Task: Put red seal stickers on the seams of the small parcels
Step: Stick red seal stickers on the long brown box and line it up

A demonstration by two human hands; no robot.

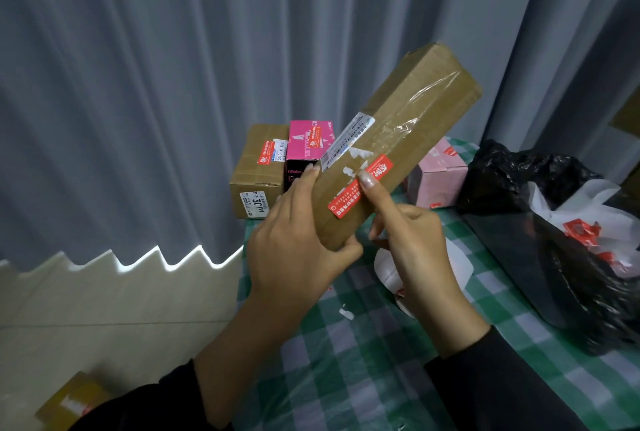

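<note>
Head view: parcel (408, 126) is up in the air, tilted, over the worktop (346, 378). Left hand (298, 250) grips its lower end, right hand (412, 240) pinches it, thumb pressed on the red sticker (349, 195). Two more boxes (256, 171) sit behind.

Quick count: three brown ones, namely a long parcel (398, 133), a squat parcel (256, 171) and a blurry parcel on the floor (69, 399). Two pink boxes (301, 152) (436, 174). One black bag (502, 174), one white bag (588, 209). Four red seal stickers (360, 188) (266, 152) (317, 140) (450, 150) that I can make out.
</note>
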